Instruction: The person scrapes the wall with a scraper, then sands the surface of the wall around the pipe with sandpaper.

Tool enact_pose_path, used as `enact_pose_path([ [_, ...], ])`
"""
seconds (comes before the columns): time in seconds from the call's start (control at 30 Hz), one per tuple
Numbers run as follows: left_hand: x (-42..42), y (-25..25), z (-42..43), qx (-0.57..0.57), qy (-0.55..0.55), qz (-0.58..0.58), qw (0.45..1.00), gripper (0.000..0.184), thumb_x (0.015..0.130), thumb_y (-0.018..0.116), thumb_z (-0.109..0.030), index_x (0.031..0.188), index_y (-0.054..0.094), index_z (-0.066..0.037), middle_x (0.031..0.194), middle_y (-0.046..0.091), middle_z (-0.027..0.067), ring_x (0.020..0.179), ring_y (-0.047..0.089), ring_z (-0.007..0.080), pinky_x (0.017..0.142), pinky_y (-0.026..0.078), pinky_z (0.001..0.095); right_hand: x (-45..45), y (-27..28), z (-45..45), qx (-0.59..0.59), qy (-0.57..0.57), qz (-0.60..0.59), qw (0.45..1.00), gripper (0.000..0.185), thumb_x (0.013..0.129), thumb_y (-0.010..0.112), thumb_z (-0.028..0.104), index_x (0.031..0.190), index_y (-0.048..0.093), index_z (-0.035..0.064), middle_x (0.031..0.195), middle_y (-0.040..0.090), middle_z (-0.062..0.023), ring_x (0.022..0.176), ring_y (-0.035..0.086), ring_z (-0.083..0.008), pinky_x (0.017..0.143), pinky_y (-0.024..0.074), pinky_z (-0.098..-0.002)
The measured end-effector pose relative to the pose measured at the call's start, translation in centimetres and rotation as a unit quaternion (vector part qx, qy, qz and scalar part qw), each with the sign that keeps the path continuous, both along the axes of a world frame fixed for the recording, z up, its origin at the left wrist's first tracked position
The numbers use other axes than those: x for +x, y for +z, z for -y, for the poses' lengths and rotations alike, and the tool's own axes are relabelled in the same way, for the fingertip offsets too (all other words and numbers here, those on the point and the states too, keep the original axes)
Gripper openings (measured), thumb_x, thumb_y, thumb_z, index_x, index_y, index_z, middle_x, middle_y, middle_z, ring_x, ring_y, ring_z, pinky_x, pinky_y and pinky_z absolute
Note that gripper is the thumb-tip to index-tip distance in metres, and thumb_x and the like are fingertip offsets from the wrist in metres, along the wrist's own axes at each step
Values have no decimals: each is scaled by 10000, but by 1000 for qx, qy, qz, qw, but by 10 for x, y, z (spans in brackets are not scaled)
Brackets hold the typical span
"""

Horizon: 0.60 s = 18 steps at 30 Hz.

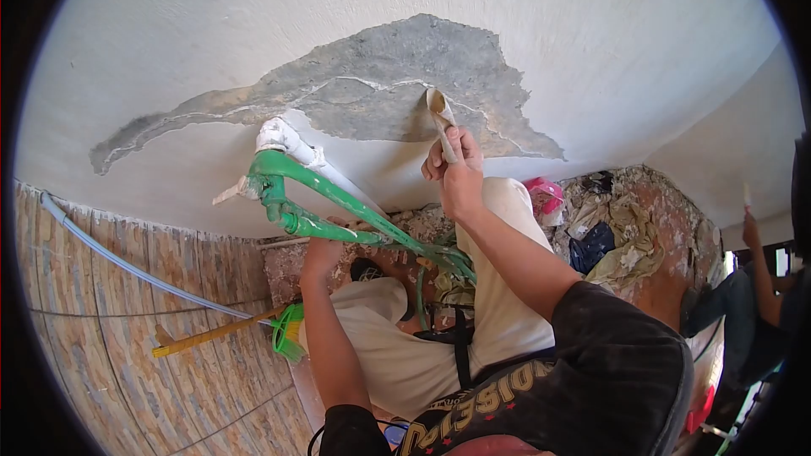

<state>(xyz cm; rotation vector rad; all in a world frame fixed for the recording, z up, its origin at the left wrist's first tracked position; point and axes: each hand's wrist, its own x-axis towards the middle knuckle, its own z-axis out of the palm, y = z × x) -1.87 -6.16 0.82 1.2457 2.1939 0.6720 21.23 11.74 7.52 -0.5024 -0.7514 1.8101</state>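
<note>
My right hand (457, 171) is raised to the wall, closed round a pale, narrow scraper-like tool (443, 122) with a curved, hollow-looking end. That end is at a bare grey patch (380, 67) where the white coat is gone; whether it touches the wall I cannot tell. Lower down, my left hand (321, 253) grips a green pipe (338, 230), which partly hides its fingers. The pipe bends up to a white-smeared fitting (279, 137) in front of the wall.
Crumpled sheeting (629, 245), a dark plastic bag (593, 247) and a pink bag (545, 196) lie among debris at right. A green-bristled broom (289, 329) and a pale blue hose (144, 257) are at left. Another person's arm (760, 262) holds a tool at far right.
</note>
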Motion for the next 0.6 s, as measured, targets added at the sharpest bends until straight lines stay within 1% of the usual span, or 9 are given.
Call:
enact_pose_path([
  [0.07,1,0,-3,2,-3,1,1000,161,855,513,-49,985,594,0,957,629,196,961,612,323,866,457,379,-1,0,0,20,-25,11,999,199,1026,474,298,937,493,121,662,458,-22,522,432,-123,519,422,-302],
  [0.17,1,-2,-1,7,-6,1,1000,158,861,507,-47,983,596,0,953,633,193,946,614,315,856,460,374,-3,-1,2,-17,25,2,1000,197,1024,481,295,933,495,120,677,468,-16,516,420,-119,531,418,-291],
  [0.23,2,1,-1,13,-8,-3,1000,160,864,505,-47,986,597,1,950,635,192,939,616,311,853,461,374,-2,-3,1,-72,91,-36,993,172,1011,511,276,936,507,122,715,487,-1,538,436,-108,542,416,-273],
  [0.27,3,2,-1,10,-8,-5,1000,166,866,508,-51,996,598,2,947,637,191,934,617,311,849,463,375,0,-4,0,-71,91,-37,993,172,1011,511,276,936,507,122,715,487,-1,538,436,-108,542,416,-273],
  [0.33,4,3,-2,9,-8,-8,1000,173,867,511,-54,1005,598,3,944,639,191,929,619,310,845,465,376,4,-3,-2,-82,176,-128,973,162,991,556,238,923,549,90,731,522,1,580,482,-99,553,440,-275],
  [0.37,4,3,-2,0,-8,-8,1000,178,866,520,-57,1013,599,5,942,641,192,925,620,310,842,467,378,5,-3,-3,-81,176,-128,973,162,991,556,238,923,549,90,731,522,1,580,482,-99,553,440,-275],
  [0.43,8,10,-4,-8,-7,-9,1000,183,866,528,-60,1020,600,6,941,642,194,921,621,310,840,468,379,7,-2,-4,-85,229,-187,952,120,963,586,213,1021,551,114,782,509,31,625,459,-84,581,409,-260],
  [0.57,13,21,-5,-23,8,-3,1000,190,862,561,-78,1030,606,0,952,651,190,931,625,302,843,470,378,8,0,-6,-119,238,-218,939,126,958,588,198,1038,560,105,771,506,38,644,458,-82,594,404,-258],
  [0.6,14,20,-5,-30,11,6,999,195,863,569,-85,1036,608,-3,958,654,188,936,627,300,847,469,377,7,-2,-6,-129,264,-219,930,148,960,584,198,1070,552,103,770,504,40,655,460,-82,594,405,-259],
])
